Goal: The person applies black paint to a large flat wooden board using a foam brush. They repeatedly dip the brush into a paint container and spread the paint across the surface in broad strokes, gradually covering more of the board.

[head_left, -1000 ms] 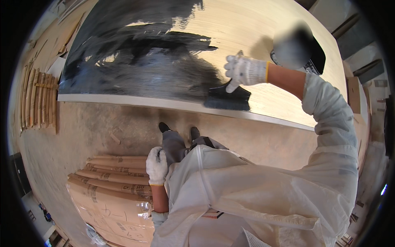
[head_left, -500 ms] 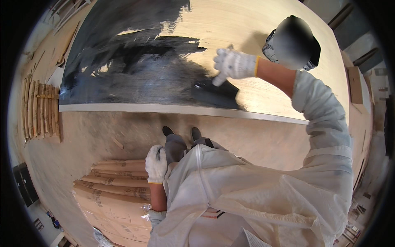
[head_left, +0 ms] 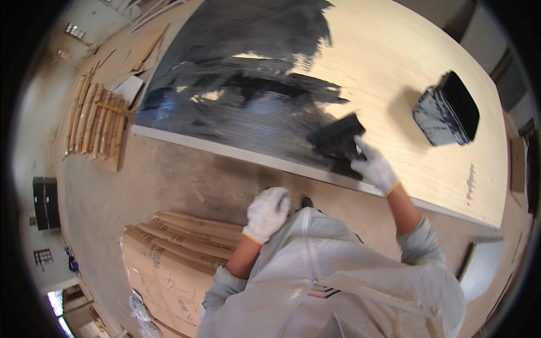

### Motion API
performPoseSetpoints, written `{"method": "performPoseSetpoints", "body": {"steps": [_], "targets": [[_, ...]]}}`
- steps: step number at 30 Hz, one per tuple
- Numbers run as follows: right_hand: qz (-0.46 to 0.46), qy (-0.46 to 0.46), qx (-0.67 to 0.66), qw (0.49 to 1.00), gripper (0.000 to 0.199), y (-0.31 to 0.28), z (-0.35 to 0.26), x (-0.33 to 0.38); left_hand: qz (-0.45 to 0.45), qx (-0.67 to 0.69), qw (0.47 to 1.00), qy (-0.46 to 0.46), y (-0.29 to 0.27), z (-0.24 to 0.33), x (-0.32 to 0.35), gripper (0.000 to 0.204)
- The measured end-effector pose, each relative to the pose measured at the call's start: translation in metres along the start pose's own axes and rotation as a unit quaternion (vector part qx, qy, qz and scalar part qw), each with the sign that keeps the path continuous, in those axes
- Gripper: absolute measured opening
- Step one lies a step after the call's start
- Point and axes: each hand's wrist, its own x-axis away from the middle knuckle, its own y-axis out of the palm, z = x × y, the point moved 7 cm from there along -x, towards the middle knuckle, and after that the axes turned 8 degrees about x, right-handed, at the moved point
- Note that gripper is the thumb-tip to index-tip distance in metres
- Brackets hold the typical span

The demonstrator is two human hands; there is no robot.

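A large pale wood-grain board lies before me, its left side covered in streaky black coating. My right hand, in a white knit glove with a yellow cuff, is closed at the right end of a black rectangular pad. The pad sits tilted at the edge of the coated area, its underside hidden. In front of my body, my left hand, gloved alike, has its fingers curled in; dark marks show on the glove, and whatever lies inside is hidden. A paint-smeared square bucket stands on the bare wood to the right.
The board's pale front edge runs between me and the work. Stacked brown cardboard packages stand close at my left. Farther left is a pile of long wrapped pieces. A grey-white panel is low at the right.
My right hand has come down from above the board onto the black pad and closed on it. My left hand has risen slightly. The view has shifted, bringing the bucket fully into sight.
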Motion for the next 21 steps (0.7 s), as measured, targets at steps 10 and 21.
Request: {"method": "performPoseSetpoints", "body": {"steps": [10,21], "targets": [[0.043,0.048,-0.334,0.940,0.071,0.152,-0.101,-0.095,-0.163,-0.088,0.981,-0.054,-0.031,0.014,-0.146,0.058],[-0.167,-0.028,-0.372,0.913,0.066,0.236,-0.232,-0.096,-0.048,-0.333,0.920,-0.203,-0.250,-0.224,-0.198,0.045]]}}
